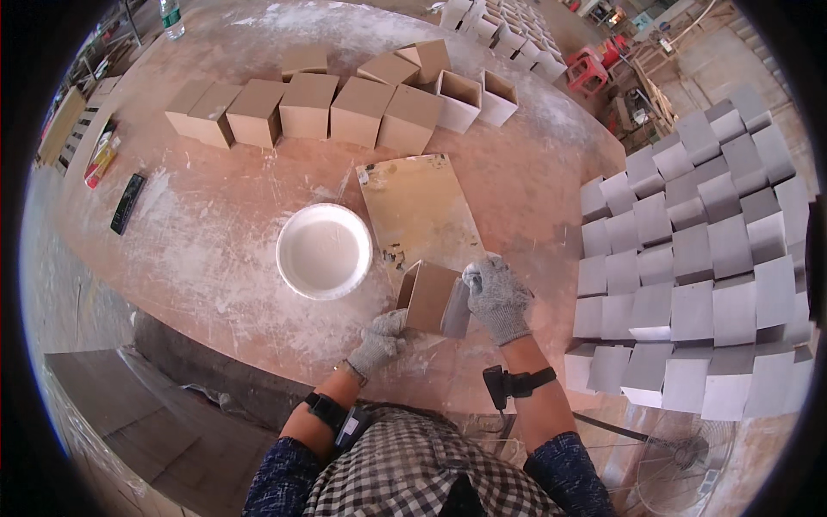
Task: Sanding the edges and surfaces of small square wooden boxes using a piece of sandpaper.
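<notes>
A brown open-ended box (pixel 430 298) lies tilted at the table's near edge, between my two gloved hands. My left hand (pixel 379 338) is closed on its lower left edge. On the box's right side, a face shows pale grey. Against that side my right hand (pixel 496 297) is curled into a fist; whatever its fingers hold is hidden. Just beyond the box lies a stained yellowish board (pixel 422 202), partly under it. Left of the board stands a round white tub (pixel 325 252) with whitish paste or liquid inside.
Several brown boxes (pixel 307 105) stand in a row at the table's far side. Many grey-white boxes (pixel 691 250) are stacked on the right. A black bar-shaped object (pixel 127 204) and a plastic bottle (pixel 171 21) are on the left. A wire fan (pixel 687 451) stands lower right.
</notes>
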A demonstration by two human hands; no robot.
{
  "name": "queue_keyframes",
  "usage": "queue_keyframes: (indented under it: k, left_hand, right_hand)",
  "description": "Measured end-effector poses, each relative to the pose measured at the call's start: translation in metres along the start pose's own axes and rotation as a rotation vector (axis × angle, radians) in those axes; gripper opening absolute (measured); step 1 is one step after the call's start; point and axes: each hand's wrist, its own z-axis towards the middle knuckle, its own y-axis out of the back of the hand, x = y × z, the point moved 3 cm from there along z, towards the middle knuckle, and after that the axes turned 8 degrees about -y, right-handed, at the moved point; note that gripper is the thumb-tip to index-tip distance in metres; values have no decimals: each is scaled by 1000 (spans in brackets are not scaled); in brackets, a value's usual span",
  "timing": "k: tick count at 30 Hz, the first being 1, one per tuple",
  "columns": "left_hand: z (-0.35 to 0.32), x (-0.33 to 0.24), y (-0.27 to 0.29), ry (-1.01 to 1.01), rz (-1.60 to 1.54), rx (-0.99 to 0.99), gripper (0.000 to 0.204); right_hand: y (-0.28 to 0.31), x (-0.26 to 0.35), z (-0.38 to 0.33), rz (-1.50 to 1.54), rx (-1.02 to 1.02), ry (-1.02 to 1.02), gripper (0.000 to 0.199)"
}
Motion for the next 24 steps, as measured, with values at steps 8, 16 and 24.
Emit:
queue_keyframes:
  k: [8,16,24]
  left_hand:
    - [7,-24,2,21,275,23,56]
    - [7,-27,3,-178,322,10,35]
    - [7,-27,2,-68,290,-29,41]
  right_hand:
    - [20,28,-40,-260,171,61,20]
    - [8,64,-23,-401,4,310,22]
    - [-11,36,11,-184,35,94,25]
